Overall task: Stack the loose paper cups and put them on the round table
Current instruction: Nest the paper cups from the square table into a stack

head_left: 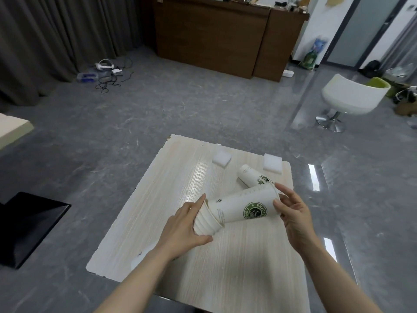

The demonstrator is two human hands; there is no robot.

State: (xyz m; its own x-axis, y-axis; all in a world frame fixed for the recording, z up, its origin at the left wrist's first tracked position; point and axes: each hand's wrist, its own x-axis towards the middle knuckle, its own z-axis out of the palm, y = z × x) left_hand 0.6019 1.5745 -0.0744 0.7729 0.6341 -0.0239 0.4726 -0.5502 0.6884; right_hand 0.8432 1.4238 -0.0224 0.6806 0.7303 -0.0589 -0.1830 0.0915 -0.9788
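Observation:
A stack of white paper cups (206, 224) lies sideways in my left hand (184, 224), whose fingers curl round its rims. My right hand (291, 213) grips the open rim of a single white cup with a green logo (243, 207). That cup's narrow base sits inside the mouth of the stack. Both are held just above the pale wooden board (171, 177). Another loose cup with the same logo (251, 176) lies on its side on the board behind them.
Two white foam blocks (222, 158) (273, 165) lie near the board's far edge. A white swivel chair (352, 98) stands at the right, a brown cabinet (214, 35) at the back, cables and gear (106, 72) on the grey floor, a black panel (29, 224) at left.

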